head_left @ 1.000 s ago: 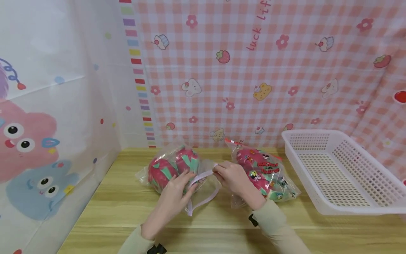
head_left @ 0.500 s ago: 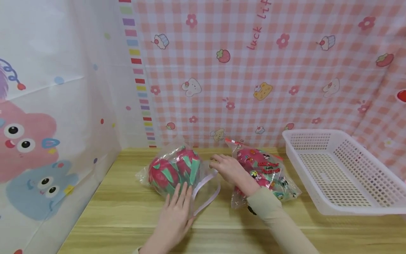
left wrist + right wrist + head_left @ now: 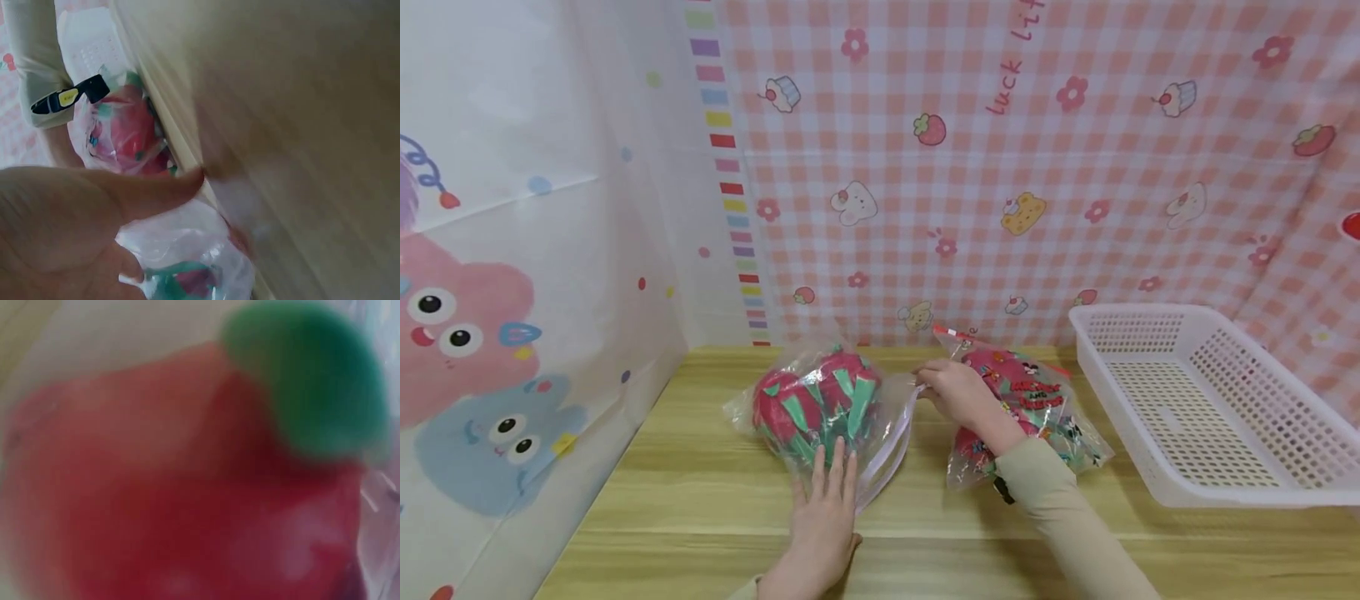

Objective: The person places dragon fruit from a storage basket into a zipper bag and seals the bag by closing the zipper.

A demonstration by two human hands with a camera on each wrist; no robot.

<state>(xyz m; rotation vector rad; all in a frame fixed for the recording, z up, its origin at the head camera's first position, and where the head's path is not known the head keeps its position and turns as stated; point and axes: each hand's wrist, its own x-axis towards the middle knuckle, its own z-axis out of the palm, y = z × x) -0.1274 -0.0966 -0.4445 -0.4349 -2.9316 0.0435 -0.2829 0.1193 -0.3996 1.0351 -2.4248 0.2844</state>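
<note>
Two red-and-green dragon fruits (image 3: 786, 407) lie inside a clear zip bag (image 3: 741, 408) on the table, left of centre in the head view. The bag's mouth, edged by a pale lilac strip (image 3: 891, 454), faces right and shows a narrow gap. My right hand (image 3: 958, 396) pinches the far end of that strip. Straight fingers of my left hand (image 3: 823, 525) rest on the bag's near edge; its thumb (image 3: 162, 190) sticks out in the left wrist view. A blurred red-and-green fruit (image 3: 187, 487) fills the right wrist view.
A second clear bag (image 3: 1037, 417), printed with cartoon figures and holding red-and-green fruits, lies right beside my right forearm. Farther right stands a white plastic basket (image 3: 1150, 454). A checked cloth (image 3: 970, 183) hangs behind the wooden table (image 3: 670, 500).
My left hand has slid nearer to me, from gripping by the strip to lying flat on the bag's edge. My right hand left the strip, then took its far end; the mouth is narrower.
</note>
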